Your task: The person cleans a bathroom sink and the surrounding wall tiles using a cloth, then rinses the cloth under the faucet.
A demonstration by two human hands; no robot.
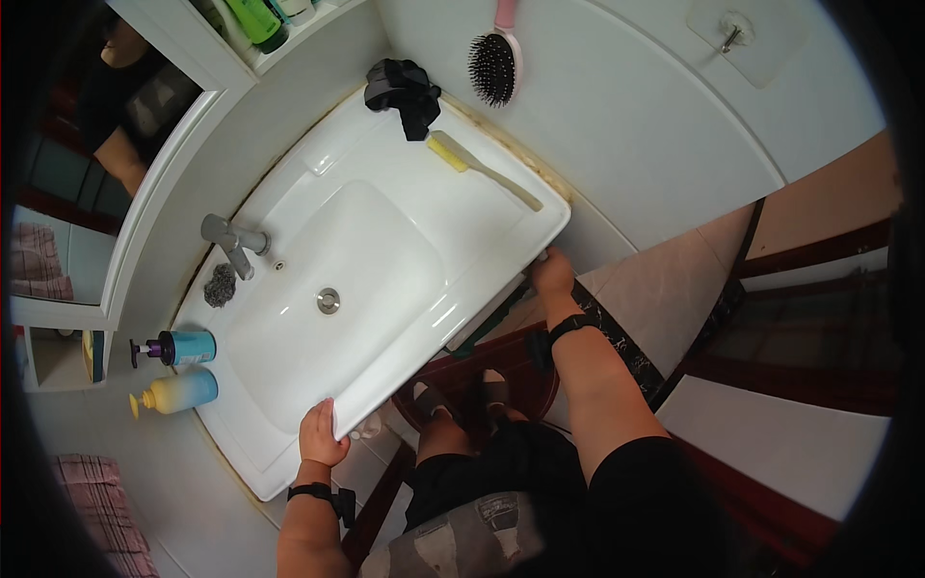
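Note:
A white ceramic washbasin (405, 347) lies before me. My left hand (323, 433) grips its front rim near the left end, fingers on top. My right hand (553, 273) is curled just below the basin's front right corner; what its fingers touch is hidden. A grey metal faucet (233, 242) stands at the back, with a steel wool scourer (220, 285) beside it. A yellow-bristled brush (498, 173) lies on the right ledge, near a crumpled black cloth item (405, 94) at the back right corner. The metal drain (328, 300) shows in the bowl.
A blue pump bottle (191, 347) and a yellow-blue pump bottle (186, 391) stand at the back left. A hairbrush (496, 65) hangs on the wall. A mirror cabinet (170, 166) borders the back, and a checked pink towel (108, 506) hangs at lower left.

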